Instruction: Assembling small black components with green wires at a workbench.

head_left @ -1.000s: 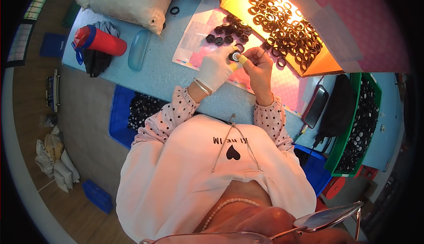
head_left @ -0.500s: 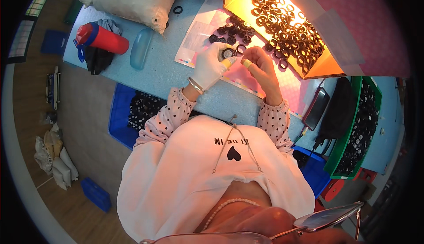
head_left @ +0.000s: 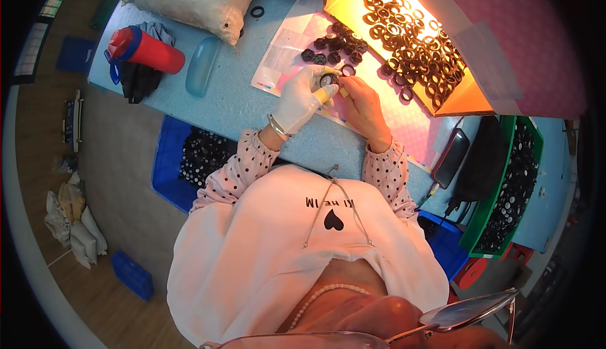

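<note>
In my left hand, which wears a white glove with yellow on the thumb, is a small black wheel with a pale centre. The fingers are closed round it. Bare except for a yellow wrap on a finger, my right hand pinches at the wheel's right edge; its fingertips are partly hidden there. Just beyond the hands, a black ring lies on the pink sheet. A group of similar black wheels sits behind it, towards the lit box.
A lit yellow box holds many black rings. Left stand a red bottle, a pale blue case and a stuffed sack. Right are a phone and a green bin of small parts; a blue bin sits below the table.
My right hand has moved left, bringing its fingers from beside the wheel to its edge. The left hand stays round the wheel, which has shifted slightly down in the picture.
</note>
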A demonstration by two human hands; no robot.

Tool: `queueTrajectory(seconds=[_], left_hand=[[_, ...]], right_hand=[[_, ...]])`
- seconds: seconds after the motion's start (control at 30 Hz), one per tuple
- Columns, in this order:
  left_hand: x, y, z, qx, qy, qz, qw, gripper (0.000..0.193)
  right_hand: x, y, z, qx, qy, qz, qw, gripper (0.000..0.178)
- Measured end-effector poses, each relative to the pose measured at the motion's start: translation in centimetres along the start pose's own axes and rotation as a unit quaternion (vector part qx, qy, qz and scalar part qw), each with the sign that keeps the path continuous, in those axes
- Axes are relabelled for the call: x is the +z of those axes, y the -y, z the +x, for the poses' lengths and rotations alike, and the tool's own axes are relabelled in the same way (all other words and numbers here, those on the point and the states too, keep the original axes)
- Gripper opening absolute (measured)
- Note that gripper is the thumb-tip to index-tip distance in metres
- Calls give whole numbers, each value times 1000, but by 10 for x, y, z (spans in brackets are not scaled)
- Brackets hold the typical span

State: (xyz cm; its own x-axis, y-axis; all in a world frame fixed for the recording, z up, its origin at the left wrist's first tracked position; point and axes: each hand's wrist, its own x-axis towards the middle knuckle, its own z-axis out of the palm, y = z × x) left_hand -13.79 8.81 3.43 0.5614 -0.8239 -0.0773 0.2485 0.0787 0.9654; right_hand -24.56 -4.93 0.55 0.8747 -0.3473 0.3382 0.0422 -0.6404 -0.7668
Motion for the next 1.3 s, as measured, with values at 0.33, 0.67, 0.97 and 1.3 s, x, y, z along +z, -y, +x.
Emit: queueTrajectory(seconds=[0.33,0.67,0.97,1.3], left_hand=[[-1,-10,-3,-38,30,70,996,31],[-15,-8,0,-36,89,116,989,32],[-18,-19,7,25,105,307,946,28],[-23,-2,-4,-124,163,-74,976,39]], right_hand=[[-9,7,-5,40,-69,159,984,8],[-20,11,-5,-4,28,167,986,7],[-21,6,-5,-59,40,127,989,5],[-9,10,-6,-50,51,151,986,11]])
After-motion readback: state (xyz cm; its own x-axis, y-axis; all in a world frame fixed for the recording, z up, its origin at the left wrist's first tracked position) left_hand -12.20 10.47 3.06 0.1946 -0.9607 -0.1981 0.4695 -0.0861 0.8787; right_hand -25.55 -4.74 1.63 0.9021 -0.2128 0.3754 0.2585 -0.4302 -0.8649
